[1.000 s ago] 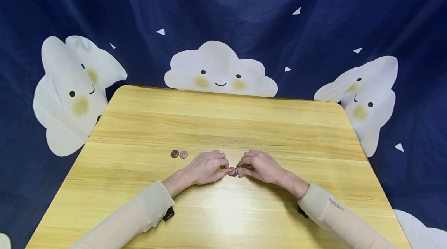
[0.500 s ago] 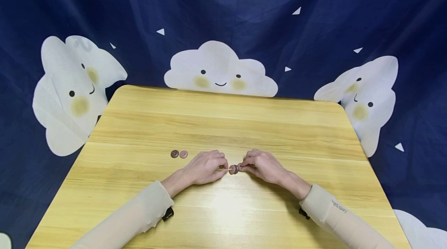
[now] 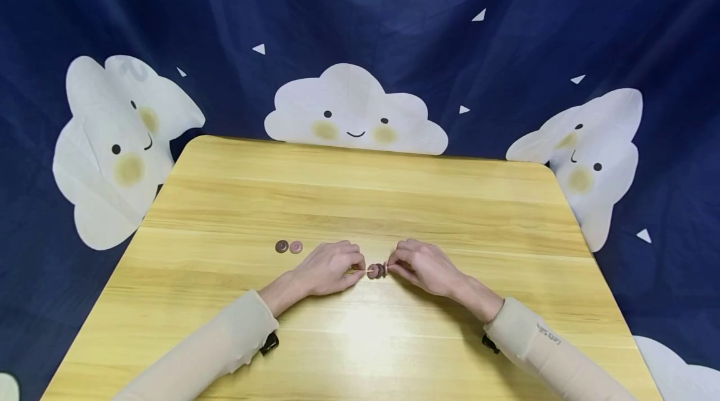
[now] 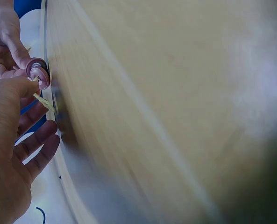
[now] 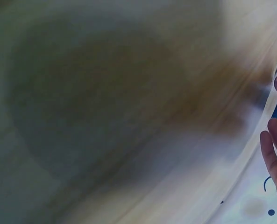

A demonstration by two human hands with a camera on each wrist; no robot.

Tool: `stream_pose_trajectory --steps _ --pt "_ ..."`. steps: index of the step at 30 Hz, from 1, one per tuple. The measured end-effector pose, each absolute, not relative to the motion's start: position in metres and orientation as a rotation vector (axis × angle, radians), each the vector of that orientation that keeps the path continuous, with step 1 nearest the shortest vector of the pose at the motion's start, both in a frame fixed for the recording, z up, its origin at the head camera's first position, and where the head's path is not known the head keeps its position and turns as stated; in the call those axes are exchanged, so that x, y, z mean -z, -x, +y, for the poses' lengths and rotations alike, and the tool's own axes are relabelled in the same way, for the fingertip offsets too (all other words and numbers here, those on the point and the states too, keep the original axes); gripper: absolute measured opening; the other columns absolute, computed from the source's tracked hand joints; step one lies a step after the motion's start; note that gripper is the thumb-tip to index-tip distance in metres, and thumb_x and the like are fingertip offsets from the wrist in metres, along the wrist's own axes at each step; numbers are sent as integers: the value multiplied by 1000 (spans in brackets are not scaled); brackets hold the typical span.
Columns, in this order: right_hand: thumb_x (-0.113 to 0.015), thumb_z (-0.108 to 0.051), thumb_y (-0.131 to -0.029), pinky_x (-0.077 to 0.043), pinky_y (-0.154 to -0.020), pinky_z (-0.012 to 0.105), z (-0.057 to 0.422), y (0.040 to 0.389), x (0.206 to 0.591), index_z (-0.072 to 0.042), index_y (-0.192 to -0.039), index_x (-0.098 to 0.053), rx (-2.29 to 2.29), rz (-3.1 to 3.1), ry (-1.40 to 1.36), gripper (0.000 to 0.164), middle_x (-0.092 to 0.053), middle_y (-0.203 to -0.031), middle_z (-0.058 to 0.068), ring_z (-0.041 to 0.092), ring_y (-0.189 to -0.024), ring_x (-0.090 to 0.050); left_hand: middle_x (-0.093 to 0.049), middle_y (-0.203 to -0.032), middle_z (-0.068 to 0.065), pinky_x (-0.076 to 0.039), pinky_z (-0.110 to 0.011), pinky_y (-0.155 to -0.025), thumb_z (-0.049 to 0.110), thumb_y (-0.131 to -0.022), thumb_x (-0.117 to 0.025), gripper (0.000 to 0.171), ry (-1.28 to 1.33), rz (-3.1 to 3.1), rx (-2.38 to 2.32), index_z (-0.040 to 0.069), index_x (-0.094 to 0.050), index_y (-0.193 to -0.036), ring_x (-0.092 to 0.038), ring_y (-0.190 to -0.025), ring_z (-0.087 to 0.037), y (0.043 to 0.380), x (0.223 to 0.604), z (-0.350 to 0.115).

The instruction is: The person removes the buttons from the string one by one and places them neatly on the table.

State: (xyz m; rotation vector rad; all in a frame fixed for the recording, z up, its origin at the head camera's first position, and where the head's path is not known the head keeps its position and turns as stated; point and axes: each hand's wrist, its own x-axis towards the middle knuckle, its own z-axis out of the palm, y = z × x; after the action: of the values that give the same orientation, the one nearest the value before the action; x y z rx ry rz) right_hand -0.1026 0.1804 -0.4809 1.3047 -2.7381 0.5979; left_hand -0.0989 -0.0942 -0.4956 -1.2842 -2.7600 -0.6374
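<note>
Several pink and brown buttons (image 3: 374, 272) sit face to face on a thin yellow cord (image 4: 45, 101), between the two hands over the middle of the table. My left hand (image 3: 334, 268) pinches the cord between thumb and index finger just left of the buttons. In the left wrist view its loose cord end hangs below the thumb, with the other fingers spread. On the other side my right hand (image 3: 424, 265) pinches the cord, its fingertips right beside the last pink button. A dark brown button (image 3: 282, 246) and a pink button (image 3: 296, 247) lie flat beyond the left wrist.
The wooden table (image 3: 360, 201) has rounded far corners. Behind it hangs a dark blue curtain (image 3: 315, 7) printed with white clouds. Dark bands (image 3: 270, 343) show under both sleeve cuffs.
The right fingertips closed over the rightmost button, then shifted to its right side. That button now stands on edge beside the others. The left hand holds almost still; the two loose buttons stay put.
</note>
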Motion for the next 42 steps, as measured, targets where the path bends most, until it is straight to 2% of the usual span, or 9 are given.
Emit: stream_pose_trajectory --steps 8,12,19,23,29,34,42 --pt "-74 -22 -99 -56 -72 21 181 100 480 -18 -101 -77 -671 -2788 -1277 5 -74 -96 -6 6 -84 -65 -69 -90 9 -49 -19 -67 26 -97 -72 6 1290 -2782 616 22 -75 -94 -59 -81 -6 100 495 -94" --pt "-74 -22 -99 -56 -73 21 182 100 481 -19 -102 -77 -702 -2802 -1267 5 -74 -97 -7 5 -84 -65 -71 -93 8 -50 -20 -68 29 -96 -72 9 1282 -2806 603 22 -76 -99 -60 -83 -7 100 493 -92" --pt "-74 -22 -99 -56 -73 22 183 100 482 -20 -102 -76 -737 -2795 -1264 5 -74 -97 -8 4 -84 -64 -73 -104 7 -54 -25 -75 43 -94 -75 30 1250 -2875 592 20 -73 -114 -63 -91 -9 100 490 -87" --pt "-74 -23 -99 -54 -72 21 183 100 482 -20 -102 -76 -763 -2794 -1263 5 -74 -96 -8 3 -83 -63 -73 -110 4 -57 -27 -77 49 -92 -76 41 1252 -2881 549 18 -73 -118 -65 -95 -11 102 489 -83" --pt "-74 -22 -98 -52 -70 19 183 100 482 -20 -101 -77 -784 -2793 -1264 5 -73 -95 -8 1 -81 -60 -71 -104 5 -53 -24 -71 51 -89 -78 42 1260 -2878 509 18 -75 -115 -62 -91 -11 103 487 -77" --pt "-75 -22 -98 -52 -70 19 183 100 482 -20 -102 -77 -784 -2789 -1265 5 -73 -94 -8 2 -80 -60 -64 -91 7 -44 -20 -64 51 -88 -80 37 1257 -2884 493 20 -77 -108 -54 -82 -9 105 486 -72" --pt "-75 -22 -97 -53 -70 18 183 99 483 -19 -103 -77 -785 -2790 -1270 6 -74 -95 -8 2 -80 -62 -61 -84 9 -39 -18 -61 48 -88 -80 26 1264 -2867 465 23 -78 -96 -49 -75 -7 105 489 -68"
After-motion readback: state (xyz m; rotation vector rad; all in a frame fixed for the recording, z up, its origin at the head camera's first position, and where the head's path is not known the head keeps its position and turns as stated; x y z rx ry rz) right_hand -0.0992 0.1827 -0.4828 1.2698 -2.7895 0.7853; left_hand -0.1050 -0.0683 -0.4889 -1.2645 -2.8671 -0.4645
